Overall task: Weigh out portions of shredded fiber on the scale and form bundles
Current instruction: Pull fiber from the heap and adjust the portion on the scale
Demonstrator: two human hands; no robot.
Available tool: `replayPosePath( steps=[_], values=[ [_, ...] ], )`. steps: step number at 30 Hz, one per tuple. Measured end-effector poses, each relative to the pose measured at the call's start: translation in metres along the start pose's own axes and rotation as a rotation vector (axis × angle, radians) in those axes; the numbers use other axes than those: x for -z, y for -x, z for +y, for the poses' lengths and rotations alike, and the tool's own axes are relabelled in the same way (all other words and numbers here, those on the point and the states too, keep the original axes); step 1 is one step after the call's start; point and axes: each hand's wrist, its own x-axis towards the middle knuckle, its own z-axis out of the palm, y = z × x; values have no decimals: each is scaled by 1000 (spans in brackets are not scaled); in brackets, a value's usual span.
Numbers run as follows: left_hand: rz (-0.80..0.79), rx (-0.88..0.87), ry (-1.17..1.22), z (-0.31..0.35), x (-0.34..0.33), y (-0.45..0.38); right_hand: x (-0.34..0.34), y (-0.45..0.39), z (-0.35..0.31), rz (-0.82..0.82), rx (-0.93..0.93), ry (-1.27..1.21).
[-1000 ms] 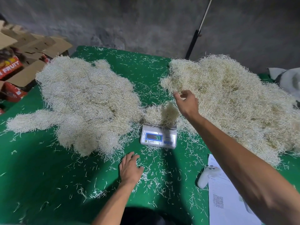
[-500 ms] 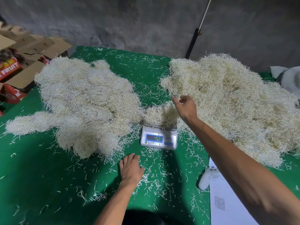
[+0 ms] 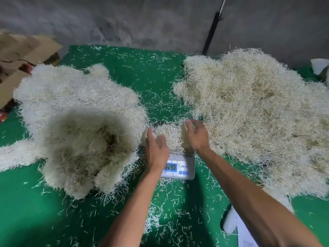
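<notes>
Evidently, the portion [image 3: 166, 133] on the scale [image 3: 179, 166], near the bench's front edge, is flanked by both hands so it can be gathered: left hand [image 3: 156, 148] and right hand [image 3: 196, 138] are held relaxed, nothing yet grasped, between bundled pile [image 3: 78, 129] and loose pile [image 3: 258, 113].

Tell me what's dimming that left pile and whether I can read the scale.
Head view: a soft dark shadow falls on the near part of the left pile; the scale display glows blue but its digits are too blurred to read, partly behind the left hand; wide-angle bending at the edges.
</notes>
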Motion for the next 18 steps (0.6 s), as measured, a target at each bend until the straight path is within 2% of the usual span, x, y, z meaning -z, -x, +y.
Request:
replayPosePath(
  steps=[2, 4, 6, 8, 9, 11, 13, 15, 18],
  values=[
    [-20, 76, 5, 1, -16, -21, -15, -8, 1, -19, 33, -63],
    [-66, 135, -22, 2, -35, -36, -36, -9, 1, -106, -34, -148],
    [8, 252, -30, -1, -49, -47, -58, -4, 1, -130, -133, -256],
    [64, 389, 234, -5, -56, -54, -66, -2, -2, -48, -168, -390],
    [34, 423, 395, -7, -56, -55, -65, -3, -7, -15, -184, -407],
    [-16, 483, 624, -2, -57, -54, -54, -11, -15, 11, -147, -337],
    [-14, 558, 738, 6, -57, -56, -47, -11, -27, -1, -64, -284],
    [-133, 634, 789, 24, -48, -58, -47, 5, -44, -32, 5, -307],
    [-201, 581, 637, 36, -22, -67, -53, 35, -61, -99, 53, -259]
  ],
)
